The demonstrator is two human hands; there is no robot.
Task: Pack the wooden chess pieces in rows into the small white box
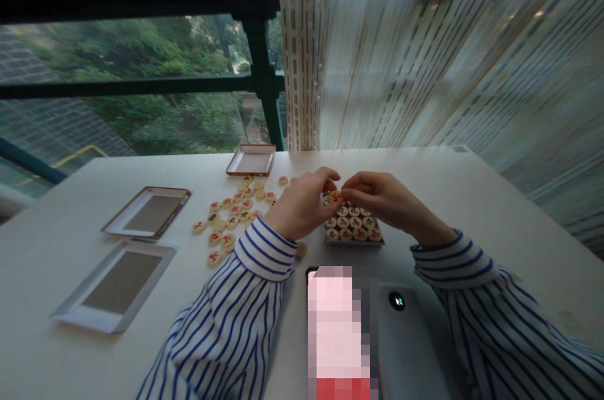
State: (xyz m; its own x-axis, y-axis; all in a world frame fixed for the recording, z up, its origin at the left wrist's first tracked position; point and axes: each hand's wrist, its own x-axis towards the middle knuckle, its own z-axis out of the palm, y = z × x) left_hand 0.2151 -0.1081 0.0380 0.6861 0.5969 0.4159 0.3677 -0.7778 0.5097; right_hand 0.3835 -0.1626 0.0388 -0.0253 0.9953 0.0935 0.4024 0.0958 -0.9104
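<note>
My left hand [304,204] and my right hand [389,199] meet above a small box [357,243] filled with rows of Chinese chess pieces. Between the fingertips of both hands is one round Chinese chess piece [335,197] with a red character, tilted toward me. My left fingers are curled at its left side, while my right thumb and forefinger pinch at its right edge. The front rows in the box show black characters, with two red pieces [360,234] at the near right. My hands hide part of the back rows.
Loose Chinese chess pieces [234,209] lie scattered left of my left hand. A small box lid or tray [269,168] stands behind them; two more shallow trays [184,195] [163,253] lie at the left. A phone [335,324] and a grey device [410,337] lie close to me.
</note>
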